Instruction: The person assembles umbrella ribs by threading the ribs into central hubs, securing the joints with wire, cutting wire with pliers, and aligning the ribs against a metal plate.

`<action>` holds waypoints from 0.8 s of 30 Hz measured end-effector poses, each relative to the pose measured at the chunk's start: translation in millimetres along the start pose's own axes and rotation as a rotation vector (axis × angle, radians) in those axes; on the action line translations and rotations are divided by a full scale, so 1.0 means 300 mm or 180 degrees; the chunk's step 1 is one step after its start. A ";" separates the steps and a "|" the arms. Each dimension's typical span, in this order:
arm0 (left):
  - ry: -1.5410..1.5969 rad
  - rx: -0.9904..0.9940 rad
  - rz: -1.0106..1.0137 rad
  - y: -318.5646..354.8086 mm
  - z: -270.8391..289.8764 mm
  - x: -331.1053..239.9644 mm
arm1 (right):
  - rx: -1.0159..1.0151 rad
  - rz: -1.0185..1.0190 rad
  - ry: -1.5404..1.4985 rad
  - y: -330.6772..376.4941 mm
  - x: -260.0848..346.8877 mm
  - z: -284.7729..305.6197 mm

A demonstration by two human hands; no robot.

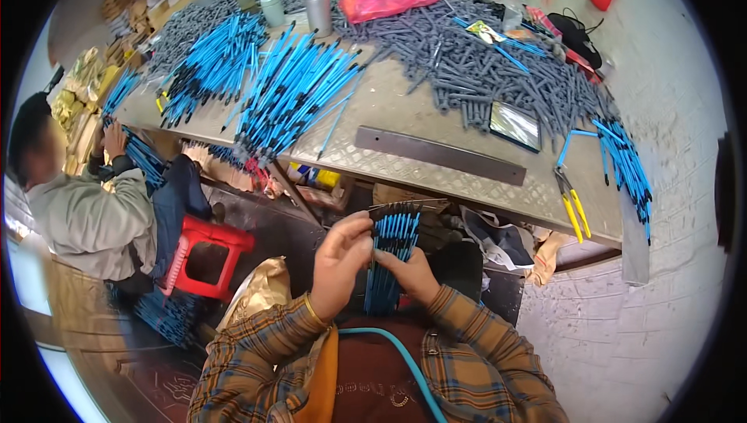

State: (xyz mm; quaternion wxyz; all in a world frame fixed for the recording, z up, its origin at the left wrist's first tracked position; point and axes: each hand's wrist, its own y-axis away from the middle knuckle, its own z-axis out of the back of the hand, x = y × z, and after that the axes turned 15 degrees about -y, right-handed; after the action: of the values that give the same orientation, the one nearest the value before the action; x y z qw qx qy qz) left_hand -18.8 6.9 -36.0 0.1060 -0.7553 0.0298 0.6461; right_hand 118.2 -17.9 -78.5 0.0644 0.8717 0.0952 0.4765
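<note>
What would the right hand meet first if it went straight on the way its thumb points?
The right hand would meet the bundle of blue rods, which it seems to touch; the left hand looks next, though depth is unclear.

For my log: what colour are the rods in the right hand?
The rods are blue with black parts, best seen in the head view.

Blue rods [398, 230] | bundled together | black ends foremost | between fingers [352, 230]
</note>
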 end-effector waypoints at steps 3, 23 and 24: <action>-0.0068 -0.0079 0.0177 -0.041 0.051 -0.019 | 0.0039 -0.0301 -0.0127 -0.002 0.010 -0.018; -0.4260 0.0382 -0.2081 -1.288 -0.487 -0.046 | 0.0309 -0.0844 -0.0696 0.009 0.017 0.154; -0.4579 0.0109 -0.2431 -1.343 -0.529 -0.018 | 0.0288 -0.0825 -0.0716 0.006 0.022 0.170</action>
State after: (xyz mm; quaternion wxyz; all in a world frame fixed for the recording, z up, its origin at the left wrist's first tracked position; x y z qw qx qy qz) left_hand 207.5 368.1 40.8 0.3237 -0.1118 -0.2953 0.8919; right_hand 164.9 -19.2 -100.2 0.0962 0.9019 0.2203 0.3589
